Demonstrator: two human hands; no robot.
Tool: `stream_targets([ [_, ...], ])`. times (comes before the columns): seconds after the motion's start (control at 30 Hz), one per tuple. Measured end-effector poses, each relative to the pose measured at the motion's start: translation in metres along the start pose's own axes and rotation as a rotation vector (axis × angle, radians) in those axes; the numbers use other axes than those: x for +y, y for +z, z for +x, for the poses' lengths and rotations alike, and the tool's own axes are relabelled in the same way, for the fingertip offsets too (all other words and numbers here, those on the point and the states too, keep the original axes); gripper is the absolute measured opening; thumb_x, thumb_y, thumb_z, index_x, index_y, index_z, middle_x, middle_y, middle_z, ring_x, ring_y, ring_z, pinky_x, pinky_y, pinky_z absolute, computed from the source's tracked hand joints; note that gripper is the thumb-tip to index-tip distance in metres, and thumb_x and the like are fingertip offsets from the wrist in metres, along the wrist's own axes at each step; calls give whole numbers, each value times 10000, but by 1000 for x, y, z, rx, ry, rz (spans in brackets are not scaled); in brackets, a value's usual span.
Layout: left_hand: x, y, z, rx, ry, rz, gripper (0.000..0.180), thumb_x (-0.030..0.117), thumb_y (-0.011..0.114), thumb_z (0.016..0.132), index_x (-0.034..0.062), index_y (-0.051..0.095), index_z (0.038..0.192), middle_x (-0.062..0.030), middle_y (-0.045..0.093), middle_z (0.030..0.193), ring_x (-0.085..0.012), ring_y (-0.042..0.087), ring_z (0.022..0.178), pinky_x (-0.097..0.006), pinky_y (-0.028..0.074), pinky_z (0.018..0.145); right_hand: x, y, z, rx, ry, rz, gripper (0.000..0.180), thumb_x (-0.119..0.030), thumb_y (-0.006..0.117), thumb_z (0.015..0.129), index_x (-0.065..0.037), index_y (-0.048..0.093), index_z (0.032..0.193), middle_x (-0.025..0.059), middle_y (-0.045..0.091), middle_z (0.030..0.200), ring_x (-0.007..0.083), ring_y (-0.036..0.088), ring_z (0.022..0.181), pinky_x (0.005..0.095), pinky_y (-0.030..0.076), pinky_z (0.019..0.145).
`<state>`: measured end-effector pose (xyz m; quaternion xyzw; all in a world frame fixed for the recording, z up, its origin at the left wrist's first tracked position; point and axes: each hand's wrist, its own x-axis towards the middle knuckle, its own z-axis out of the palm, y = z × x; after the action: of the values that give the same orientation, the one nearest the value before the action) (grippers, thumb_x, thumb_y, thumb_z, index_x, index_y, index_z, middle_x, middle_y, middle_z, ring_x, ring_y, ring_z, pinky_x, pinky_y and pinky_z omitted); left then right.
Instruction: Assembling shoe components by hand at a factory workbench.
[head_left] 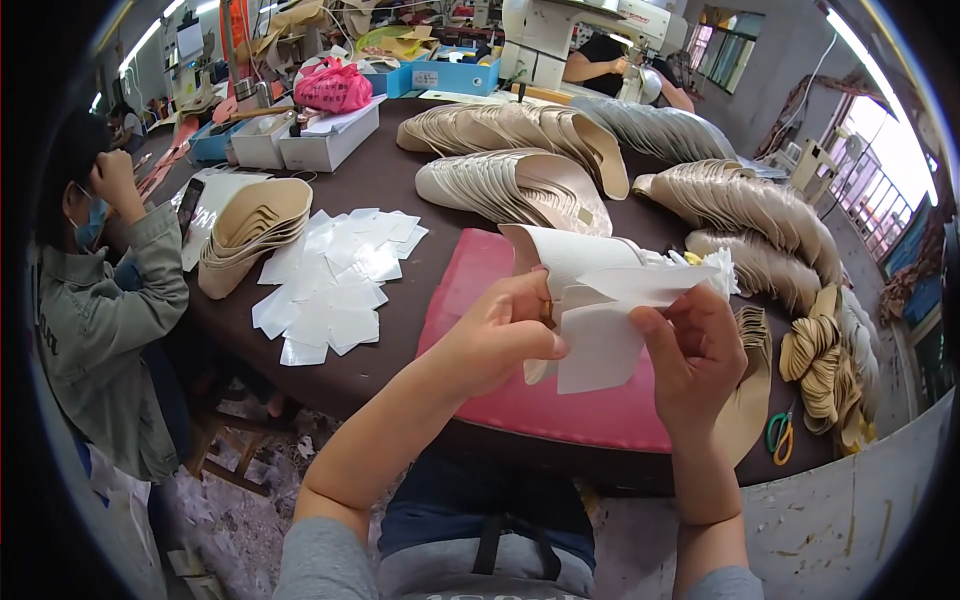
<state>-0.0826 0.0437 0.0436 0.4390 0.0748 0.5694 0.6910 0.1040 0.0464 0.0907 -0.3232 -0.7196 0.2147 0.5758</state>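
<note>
Over a pink mat [460,320], my left hand [500,330] grips the edge of a curved off-white shoe upper piece [580,252]. Its thumb lies against a thin white sheet [602,350], which hangs across the front of the upper. My right hand [695,350] pinches this sheet's right side between thumb and fingers. A pointed flap of the sheet is folded up between the hands. Hidden behind the sheet and fingers is the lower part of the upper.
Glossy white pieces [340,270] are strewn left of the mat, beside nested beige uppers [255,225]. Rows of uppers [510,185] line the far and right sides. Green-and-orange scissors [780,438] lie at the right edge. A masked person [110,300] sits at left, holding a phone [190,205].
</note>
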Motion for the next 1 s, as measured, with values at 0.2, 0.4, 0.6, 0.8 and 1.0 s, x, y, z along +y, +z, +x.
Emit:
stream_targets([
  [0.2, 9, 21, 0, 177, -55, 300, 298, 19, 635, 802, -34, 604, 1094, -122, 680, 986, -138, 644, 822, -215, 504, 701, 0, 3, -1, -18, -10, -40, 245, -16, 736, 771, -11, 572, 953, 22, 599, 719, 56, 478, 561, 155, 398, 518],
  [0.4, 5, 29, -1, 325, -58, 405, 200, 83, 687, 822, -28, 648, 985, -84, 690, 840, -97, 631, 691, -175, 488, 607, -12, -2, 13, -69, -204, -164, 313, -6, 752, 730, -10, 608, 1008, 38, 620, 741, 86, 500, 556, 191, 425, 529],
  [0.6, 8, 38, 2, 299, -75, 559, 155, 103, 703, 837, -27, 667, 913, -63, 677, 745, -72, 594, 591, -159, 460, 523, -26, -30, 71, -573, -271, -240, 310, -14, 767, 652, -9, 664, 944, 32, 636, 721, 110, 505, 557, 212, 437, 564],
  [0.8, 4, 30, 9, 172, -131, 698, 179, 142, 710, 848, -23, 677, 911, -42, 656, 720, -52, 546, 570, -163, 414, 484, -42, -31, 88, -860, -100, -481, 221, -22, 770, 636, -1, 685, 839, 29, 655, 730, 121, 510, 572, 216, 443, 575],
  [1.0, 3, 30, 15, 198, -224, 582, 168, 127, 713, 834, -31, 679, 880, -50, 655, 710, -63, 553, 566, -168, 417, 480, -22, -31, 84, -848, -193, -495, 247, -33, 760, 665, -12, 692, 901, 34, 650, 722, 133, 530, 586, 215, 449, 571],
])
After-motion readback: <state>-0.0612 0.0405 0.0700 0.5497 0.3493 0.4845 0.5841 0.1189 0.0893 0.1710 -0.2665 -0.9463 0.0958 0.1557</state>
